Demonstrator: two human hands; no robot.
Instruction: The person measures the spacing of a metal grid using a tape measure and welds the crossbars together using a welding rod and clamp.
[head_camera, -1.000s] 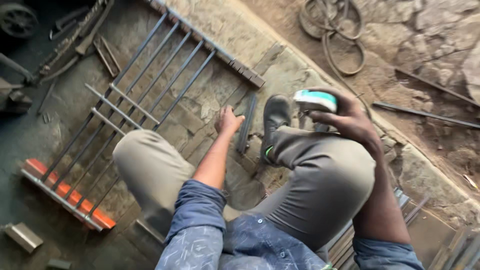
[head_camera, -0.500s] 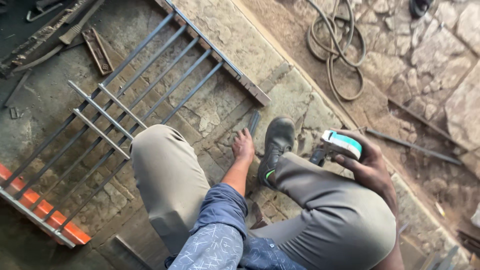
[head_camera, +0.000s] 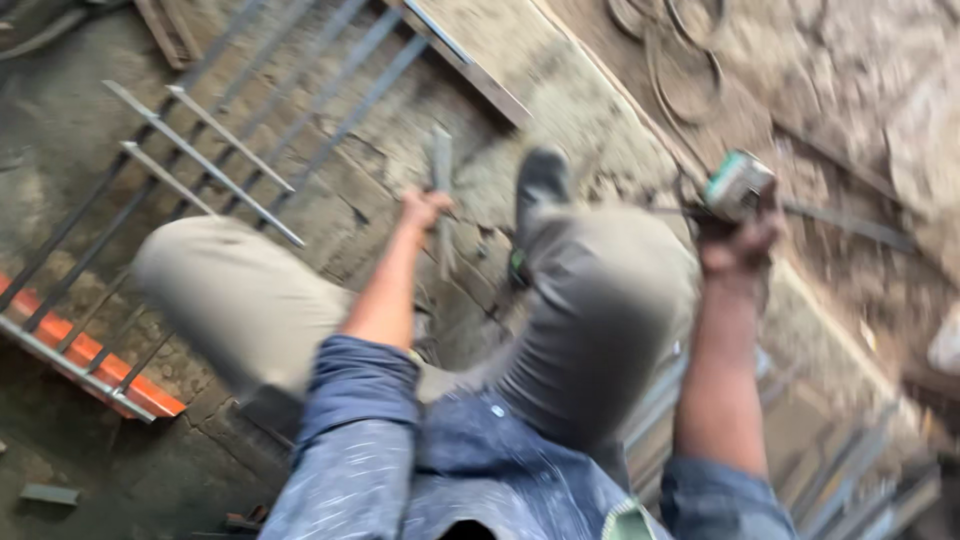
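Two hands, two jobs: my left hand (head_camera: 425, 208) closes its fingers round a short flat metal bar (head_camera: 441, 190), long axis running away from me beside my shoe (head_camera: 541, 185). My right hand (head_camera: 738, 240) grips the power tool (head_camera: 738, 185), raised well apart to the right.

The rough stone floor (head_camera: 560, 90) carries a metal grille (head_camera: 230, 150) lying flat, an orange strip (head_camera: 95, 362) at its near end, a short metal bar (head_camera: 442, 170), and coiled cable (head_camera: 690, 70).
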